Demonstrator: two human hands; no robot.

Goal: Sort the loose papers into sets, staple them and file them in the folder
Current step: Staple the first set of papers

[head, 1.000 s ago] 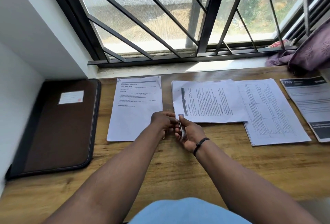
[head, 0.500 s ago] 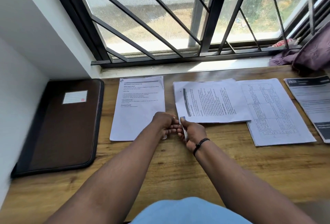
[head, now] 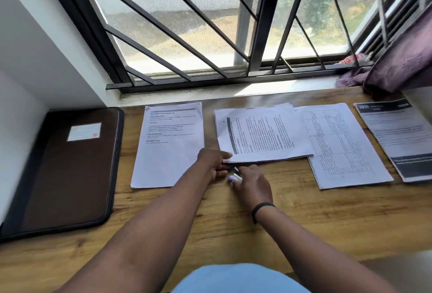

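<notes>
While both arms are reaching forward over the wooden counter (head: 304, 218), the left hand (head: 214, 160) is resting with its fingers curled at the near left corner of the sideways stack of papers (head: 261, 133), its fingertips touching or pinching that corner; I cannot tell which. The right hand (head: 253, 181), wearing a black band (head: 260, 208) at the wrist, is lying just in front of that same stack with its fingers loosely closed around a small stapler (head: 235, 175), whose white and purple end is poking out to the left of the hand. The stack of papers is lying with its text running sideways, and it is overlapping the left edge of a sheet with a table (head: 339, 147) printed on it. Left of the stack, a single printed page (head: 170, 143) is lying flat on its own, and beyond that, far left of the stack, a closed brown folder (head: 67, 168) with a white label is sitting against the wall. Far right of the stack, a dark-headed leaflet (head: 399, 138) is lying at an angle near the counter's edge. Behind the stack, a barred window (head: 210, 23) is letting daylight in, and a purple cloth (head: 402, 63) is bunching up on the sill to the right.
</notes>
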